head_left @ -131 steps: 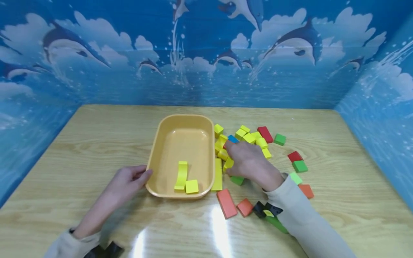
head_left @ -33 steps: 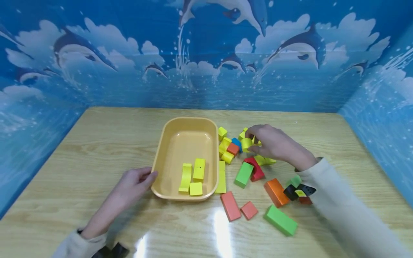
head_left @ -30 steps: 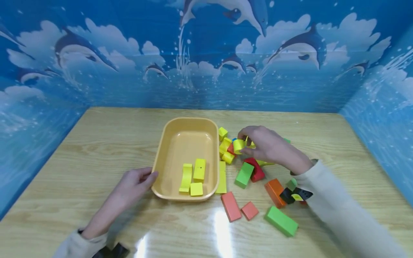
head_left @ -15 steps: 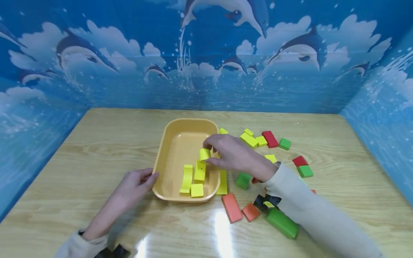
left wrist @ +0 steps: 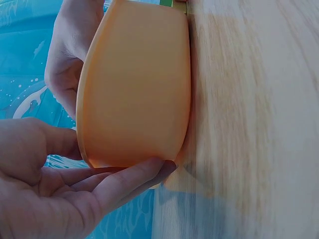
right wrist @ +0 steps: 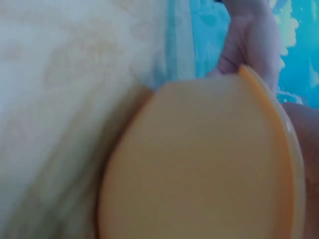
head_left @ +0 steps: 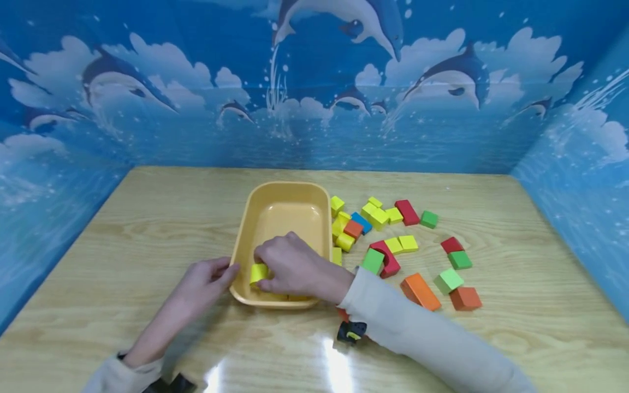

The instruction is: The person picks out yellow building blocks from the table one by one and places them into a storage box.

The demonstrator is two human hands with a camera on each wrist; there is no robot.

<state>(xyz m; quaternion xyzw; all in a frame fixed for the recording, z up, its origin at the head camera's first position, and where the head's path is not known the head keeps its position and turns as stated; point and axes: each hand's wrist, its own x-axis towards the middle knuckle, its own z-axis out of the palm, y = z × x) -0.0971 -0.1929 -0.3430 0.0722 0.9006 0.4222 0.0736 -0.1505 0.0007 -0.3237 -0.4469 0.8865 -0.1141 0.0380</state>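
My left hand [head_left: 203,278] holds the left rim of a tan plastic tray [head_left: 262,191]. In the left wrist view, the thumb of that hand [left wrist: 60,184] is at the rim of the tray [left wrist: 134,84] and its fingers lie along the outer wall. Inside the tray's near left part, my right hand [head_left: 297,267] pinches a yellow rounded block [head_left: 259,274] between thumb and fingers. It covers most of the yellow blocks lying in the tray. The right wrist view shows mainly the outer wall of the tray [right wrist: 199,159]; the pinched block is hidden there.
Right of the tray lie several yellow blocks [head_left: 378,218], a blue block [head_left: 361,222], a red arch block [head_left: 390,265] and green blocks [head_left: 460,260]. An orange block [head_left: 420,292] lies nearer. Walls with dolphin pictures [head_left: 314,125] enclose the wooden table [head_left: 147,218].
My right hand picked up the yellow rounded block from the pile and carried it left over the tray's rim to the near left inside. The left hand stays at the rim.
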